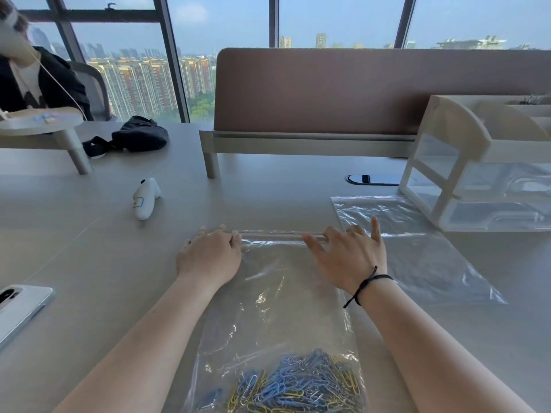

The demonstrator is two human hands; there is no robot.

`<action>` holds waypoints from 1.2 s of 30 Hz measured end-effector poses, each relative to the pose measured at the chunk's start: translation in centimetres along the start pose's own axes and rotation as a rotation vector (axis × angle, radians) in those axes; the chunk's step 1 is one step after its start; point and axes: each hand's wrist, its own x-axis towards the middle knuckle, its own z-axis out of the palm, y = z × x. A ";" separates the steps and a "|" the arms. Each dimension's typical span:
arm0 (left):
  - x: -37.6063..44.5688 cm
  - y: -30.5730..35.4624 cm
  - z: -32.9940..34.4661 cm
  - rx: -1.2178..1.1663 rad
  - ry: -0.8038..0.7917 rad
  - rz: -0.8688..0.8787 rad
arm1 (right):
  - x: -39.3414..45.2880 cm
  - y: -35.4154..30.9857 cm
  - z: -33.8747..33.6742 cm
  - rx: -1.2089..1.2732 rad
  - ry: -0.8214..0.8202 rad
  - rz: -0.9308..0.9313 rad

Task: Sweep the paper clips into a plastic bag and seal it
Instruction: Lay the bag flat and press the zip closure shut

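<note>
I see the grey worktop (pixel 104 263) filling most of the view, with a brown partition (pixel 357 90) standing along its far side. At the right sits a white organiser (pixel 465 162) with clear drawers, and a spare plastic bag (pixel 417 257) lies flat just in front of it. The plastic bag (pixel 277 299) I care about lies flat at the centre, its mouth at the far end and its bottom toward me. My left hand (pixel 208 257) rests on the far left corner of that bag, fingers curled over the zip strip (pixel 274 233); I cannot tell whether the thumb pinches underneath. My right hand (pixel 348 257) lies on the right end of the same strip, the thumb and nearer fingers pressing along it while one finger sticks up, and a black cord bracelet (pixel 366 283) circles the wrist. The paper clips (pixel 292 386), blue, yellow and silver, lie heaped inside the bag at its near end. A black pouch (pixel 137 135) sits far left, a phone (pixel 21 308) at the left edge, and a small white device (pixel 146 198) between them.
</note>
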 end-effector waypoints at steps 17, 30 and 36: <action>-1.8 1.2 0.7 0.060 -0.103 0.356 | -0.9 -1.1 0.3 0.041 -0.094 -0.156; -1.8 1.6 1.9 0.031 -0.108 0.411 | -2.8 -3.8 1.1 0.244 -0.223 -0.308; -6.7 0.5 -0.1 -0.187 0.117 0.390 | -6.3 -2.4 -1.1 0.271 -0.064 -0.317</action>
